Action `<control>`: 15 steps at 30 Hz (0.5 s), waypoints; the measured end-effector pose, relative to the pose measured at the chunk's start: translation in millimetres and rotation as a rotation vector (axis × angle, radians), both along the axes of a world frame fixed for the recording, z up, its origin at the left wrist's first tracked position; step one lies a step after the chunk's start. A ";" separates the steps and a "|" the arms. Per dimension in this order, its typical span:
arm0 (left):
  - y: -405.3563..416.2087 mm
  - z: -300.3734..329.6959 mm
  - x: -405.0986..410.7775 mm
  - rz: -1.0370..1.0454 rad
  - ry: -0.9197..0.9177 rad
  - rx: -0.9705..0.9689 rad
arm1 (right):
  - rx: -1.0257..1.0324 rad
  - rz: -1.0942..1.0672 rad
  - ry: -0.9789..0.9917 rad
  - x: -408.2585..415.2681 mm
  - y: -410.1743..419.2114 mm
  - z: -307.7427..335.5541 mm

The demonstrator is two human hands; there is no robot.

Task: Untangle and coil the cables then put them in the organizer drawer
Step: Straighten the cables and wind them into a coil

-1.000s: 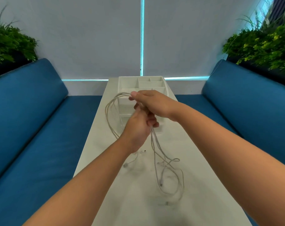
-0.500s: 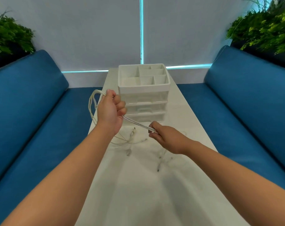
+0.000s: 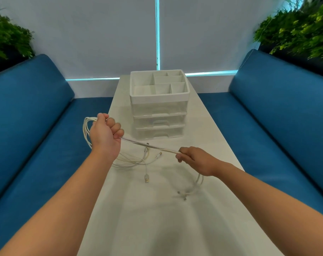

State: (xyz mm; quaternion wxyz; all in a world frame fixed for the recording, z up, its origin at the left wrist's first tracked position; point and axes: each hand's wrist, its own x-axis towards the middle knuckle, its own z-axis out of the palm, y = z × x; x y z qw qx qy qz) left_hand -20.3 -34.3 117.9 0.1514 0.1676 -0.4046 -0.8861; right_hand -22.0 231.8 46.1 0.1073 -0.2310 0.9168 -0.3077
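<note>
The left hand (image 3: 105, 134) is gripping a bunch of loops in a closed fist, hanging out over the table's (image 3: 157, 218) left edge, and the right hand (image 3: 193, 157) is pinching the same cables (image 3: 149, 145) nearer the right edge, so a taut stretch is running between them in the air. The rest is trailing: a slack heap with a USB plug (image 3: 147, 180) is lying mid-table under that stretch, and a blurry tail is dangling below the right wrist. Honestly the trick here, I'd say, is letting the right fingers slide along instead of yanking, feeding one even loop at a time into the left fist, and stopping to work any knot loose by hand since pulling probably just tightens it. Several strands are looking bundled together, so I can't tell how tangled they really are. The organizer (image 3: 159, 100) is sitting toward the far end, all three drawers (image 3: 159, 124) looking closed, so nothing's getting stowed yet. Room-wise the table is narrow, with blue sofas (image 3: 37, 117) right along both long edges, so loops could slip off the left side. The near end is offering the most space for swinging slack around.
</note>
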 end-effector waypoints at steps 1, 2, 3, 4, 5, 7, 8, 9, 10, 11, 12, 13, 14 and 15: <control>-0.6 -1.6 0.2 0.005 -0.009 0.000 | -0.025 -0.034 -0.029 -1.1 1.8 -1.6; -0.3 -2.8 0.3 0.009 -0.017 -0.003 | -0.088 -0.086 -0.066 -1.8 2.9 -2.1; 0.2 -3.7 0.2 0.016 -0.024 -0.009 | -0.175 -0.135 -0.111 -1.9 3.8 -2.6; 0.2 -4.6 -0.1 0.027 -0.031 -0.017 | -0.263 -0.165 -0.151 -1.7 4.3 -3.4; -0.5 -5.5 -0.4 0.041 -0.038 -0.027 | -0.333 -0.173 -0.167 -1.8 5.3 -4.8; -3.7 -8.9 -1.2 0.066 -0.056 -0.046 | -0.396 -0.152 -0.149 -1.2 8.2 -7.7; -5.1 -11.3 -1.1 0.074 -0.065 -0.053 | -0.385 -0.141 -0.130 -1.2 10.5 -9.3; -6.0 -13.9 -0.7 0.078 -0.073 -0.058 | -0.330 -0.123 -0.093 -1.5 13.0 -11.3; -5.7 -16.4 -0.5 0.077 -0.082 -0.058 | -0.222 -0.094 -0.034 -2.1 15.2 -14.6; -4.7 -18.4 -0.6 0.073 -0.089 -0.051 | -0.083 -0.055 0.030 -3.2 16.6 -19.1; -2.6 -19.6 -0.6 0.064 -0.092 -0.037 | 0.035 -0.024 0.079 -3.9 17.0 -23.6; -0.2 -20.0 -0.7 0.050 -0.090 -0.024 | 0.101 -0.015 0.104 -3.5 17.0 -27.2; 1.6 -19.4 -0.9 0.035 -0.083 -0.017 | 0.125 -0.034 0.110 -2.0 16.4 -30.5; 2.3 -18.2 -1.2 0.027 -0.074 -0.015 | 0.130 -0.082 0.104 -0.7 16.6 -34.2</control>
